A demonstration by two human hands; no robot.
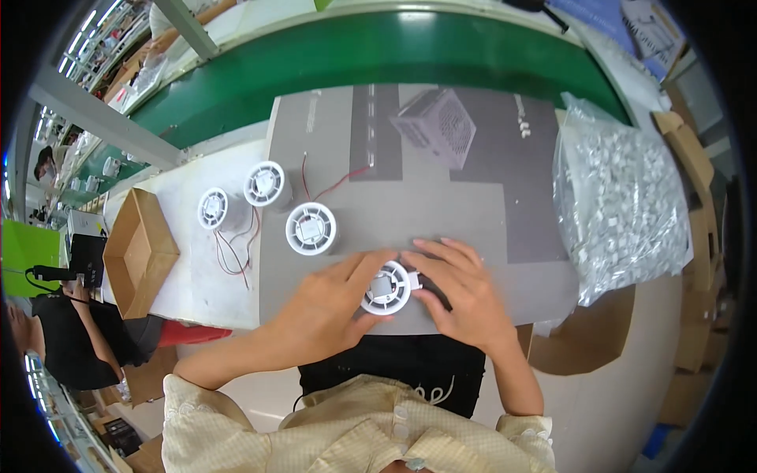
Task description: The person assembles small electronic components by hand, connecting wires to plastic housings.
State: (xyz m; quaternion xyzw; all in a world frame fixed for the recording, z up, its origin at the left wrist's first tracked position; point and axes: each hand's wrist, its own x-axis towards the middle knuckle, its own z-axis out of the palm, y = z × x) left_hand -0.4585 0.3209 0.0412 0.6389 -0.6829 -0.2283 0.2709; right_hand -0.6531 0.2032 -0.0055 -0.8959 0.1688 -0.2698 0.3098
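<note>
Where the two hands meet: a round white plastic housing with a spoked rim and a square pale centre [384, 288] sits over the near part of the work surface, right of centre and below the middle of the frame, its spoked face turned up.
Left hand [335, 293]: clamped on the housing, the fingers curving along its upper left side and the thumb lying by its lower edge.
Right hand [465, 296]: at the housing's right side, fingers reaching over toward its top, thumb apart from them and lower down; whether they pinch anything firmly, I cannot tell.
Small white block [415, 281]: just beside the housing's right rim, between the right thumb and fingers.
Work surface: a flat grey printed carton [473, 213] bearing a picture of a boxy, grilled device.
Similar white housings: one [311, 229] on the carton, left of centre; another [266, 185] above it, by the carton's left edge; a third [214, 208] farther left, on a white tabletop [189, 276].
Thin wires: red and dark strands [236, 256] below the left pair, with a red one [343, 181] crossing the carton.
Right of frame: a clear plastic bag full of small white pieces [623, 213].
Left of frame: an open brown cardboard tray [160, 232]; beyond it, a person in black [79, 347].
Top of frame: a green belt [355, 55].
</note>
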